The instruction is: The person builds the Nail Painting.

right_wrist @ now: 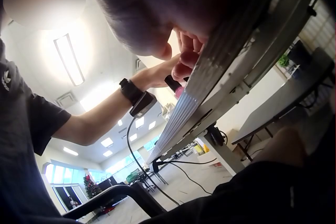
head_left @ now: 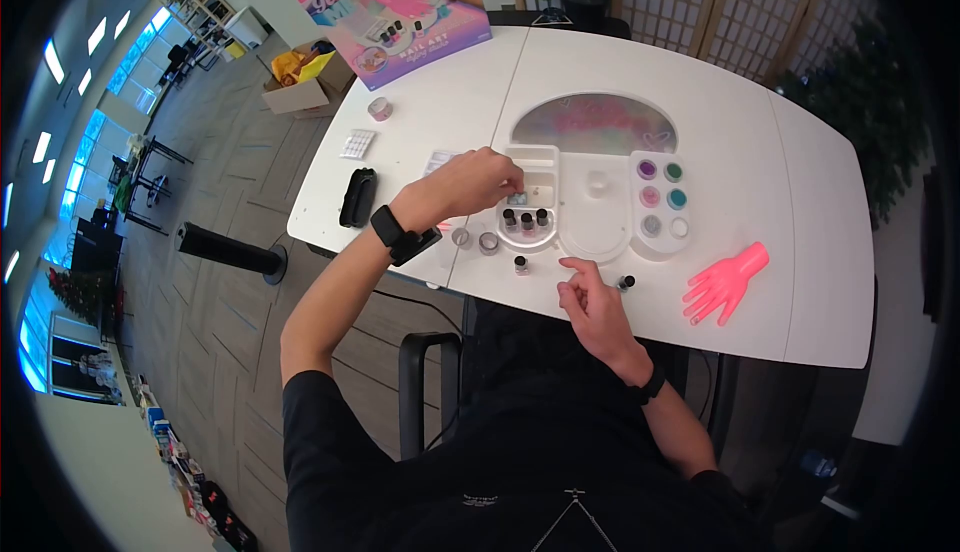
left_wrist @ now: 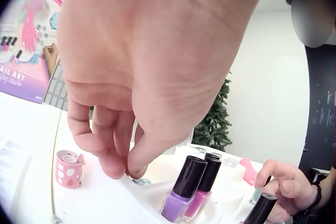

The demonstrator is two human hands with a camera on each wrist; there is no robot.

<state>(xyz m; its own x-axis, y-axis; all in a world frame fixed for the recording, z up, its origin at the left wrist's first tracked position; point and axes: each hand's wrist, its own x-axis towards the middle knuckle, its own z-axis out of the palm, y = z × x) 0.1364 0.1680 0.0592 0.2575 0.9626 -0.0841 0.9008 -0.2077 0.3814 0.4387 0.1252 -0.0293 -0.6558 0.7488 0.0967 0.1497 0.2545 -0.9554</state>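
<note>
My left hand reaches into the compartments of a white nail-art tray, thumb and fingertips brought together. Right at those fingertips is a small teal patterned piece; I cannot tell whether they pinch it. Beside them stand several black-capped nail polish bottles, among them a purple bottle and a pink one. My right hand hovers at the table's near edge, fingers loosely bent, holding nothing. One polish bottle stands to its left, another close on its right.
A pink model hand lies at the right, past a holder of coloured pots. On the left are a black case, a white sheet of small pieces and a pink roll. The nail art box stands behind.
</note>
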